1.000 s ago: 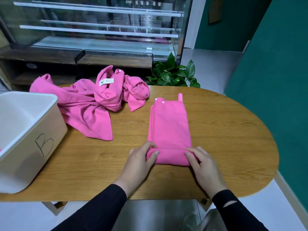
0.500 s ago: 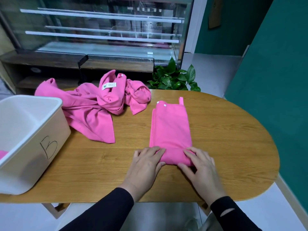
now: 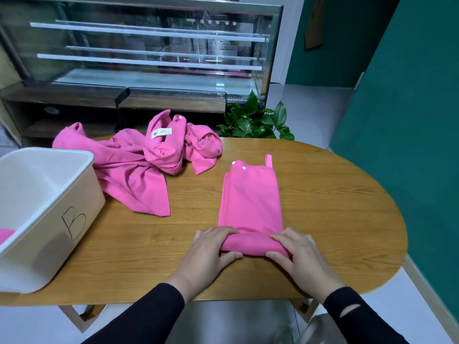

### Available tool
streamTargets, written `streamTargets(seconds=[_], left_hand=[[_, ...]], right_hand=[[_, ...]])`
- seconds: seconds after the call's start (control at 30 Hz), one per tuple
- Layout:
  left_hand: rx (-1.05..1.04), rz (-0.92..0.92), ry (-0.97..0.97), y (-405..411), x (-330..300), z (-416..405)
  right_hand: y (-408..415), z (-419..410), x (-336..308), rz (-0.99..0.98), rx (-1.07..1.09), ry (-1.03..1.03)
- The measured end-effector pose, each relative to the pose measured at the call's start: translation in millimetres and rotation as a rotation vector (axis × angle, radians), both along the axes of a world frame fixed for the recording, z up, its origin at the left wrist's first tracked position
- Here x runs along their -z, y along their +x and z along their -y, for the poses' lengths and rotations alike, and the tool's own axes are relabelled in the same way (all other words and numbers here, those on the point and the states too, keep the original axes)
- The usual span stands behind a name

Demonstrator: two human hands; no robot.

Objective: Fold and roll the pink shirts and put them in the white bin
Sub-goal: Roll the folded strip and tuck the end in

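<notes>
A pink shirt (image 3: 250, 197) lies folded into a long narrow strip on the wooden table (image 3: 335, 207), its near end rolled into a short tube. My left hand (image 3: 211, 252) grips the roll's left end, fingers over the top and thumb underneath. My right hand (image 3: 300, 256) grips the right end the same way. A heap of unfolded pink shirts (image 3: 139, 165) lies at the back left of the table. The white bin (image 3: 52, 212), marked "B", stands at the left edge with a bit of pink cloth (image 3: 5, 235) showing inside.
A leafy green plant (image 3: 255, 120) stands behind the table's far edge. Beyond it is a glass display case (image 3: 149, 50) on a dark wooden base. A teal wall (image 3: 402, 108) runs close along the right side.
Both hands have rolled the near end of the folded shirt further away from me, so the roll is thicker. The camera has tilted up a little.
</notes>
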State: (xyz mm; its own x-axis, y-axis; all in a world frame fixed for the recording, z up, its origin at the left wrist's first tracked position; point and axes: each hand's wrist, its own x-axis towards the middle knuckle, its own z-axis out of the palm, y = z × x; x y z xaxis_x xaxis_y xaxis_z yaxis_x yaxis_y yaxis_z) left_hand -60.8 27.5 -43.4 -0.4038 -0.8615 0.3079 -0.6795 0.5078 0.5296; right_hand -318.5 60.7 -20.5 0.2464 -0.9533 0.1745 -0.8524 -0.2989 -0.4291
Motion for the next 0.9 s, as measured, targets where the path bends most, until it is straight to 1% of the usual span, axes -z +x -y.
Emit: streamTargets(seconds=[0.1,0.2,0.27,0.3,0.47,0.5,0.53,0.57,0.6,0.63,0.67,0.7,0.77,0.8,0.83,0.87,0.9], left_hand=[[-0.04,-0.102,0.112,5.0,-0.1,-0.9],[-0.073,-0.207,0.256,6.1,2.2,4.3],[-0.099,-0.296,0.32,5.1,2.4,6.2],[-0.119,-0.327,0.335,3.6,0.9,6.4],[-0.25,-0.453,0.422,-10.3,-16.8,12.3],[-0.286,-0.442,0.423,-12.6,-20.4,14.1],[-0.325,-0.38,0.379,-13.8,-21.7,16.0],[-0.365,-0.281,0.273,-14.3,-22.6,17.2],[-0.382,-0.178,0.119,-14.0,-22.9,17.6],[-0.348,-0.095,-0.036,-13.0,-23.6,16.7],[-0.262,-0.017,-0.153,-11.4,-23.2,17.0],[-0.149,0.074,-0.225,-8.9,-22.0,16.6],[0.034,0.243,-0.263,-5.2,-15.2,17.3],[0.065,0.29,-0.245,-3.3,-11.6,17.3],[0.064,0.302,-0.232,-1.9,-8.6,18.0],[0.053,0.295,-0.228,-1.3,-6.6,19.6],[0.046,0.286,-0.23,-1.9,-5.8,20.6]], right_hand=[[-0.6,0.5,-8.1,0.089,0.006,0.117],[2.0,1.2,-9.8,0.32,0.09,0.181],[6.6,2.3,-9.5,0.482,0.152,0.231],[9.0,4.1,-10.2,0.53,0.165,0.254],[13.7,23.8,-22.5,0.603,0.236,0.355],[13.4,28.2,-25.4,0.598,0.259,0.378],[12.7,32.0,-28.0,0.58,0.283,0.398],[11.7,36.1,-29.6,0.548,0.306,0.414],[11.1,39.8,-31.4,0.516,0.324,0.429],[11.0,42.3,-32.8,0.493,0.335,0.447],[11.5,44.8,-33.9,0.489,0.345,0.47],[12.5,46.7,-35.0,0.497,0.358,0.485],[14.8,49.0,-36.9,0.489,0.415,0.498],[16.2,49.1,-36.9,0.443,0.446,0.479],[17.1,48.9,-35.4,0.37,0.472,0.416],[17.8,47.7,-31.5,0.287,0.489,0.304],[19.5,45.4,-26.0,0.213,0.476,0.145]])
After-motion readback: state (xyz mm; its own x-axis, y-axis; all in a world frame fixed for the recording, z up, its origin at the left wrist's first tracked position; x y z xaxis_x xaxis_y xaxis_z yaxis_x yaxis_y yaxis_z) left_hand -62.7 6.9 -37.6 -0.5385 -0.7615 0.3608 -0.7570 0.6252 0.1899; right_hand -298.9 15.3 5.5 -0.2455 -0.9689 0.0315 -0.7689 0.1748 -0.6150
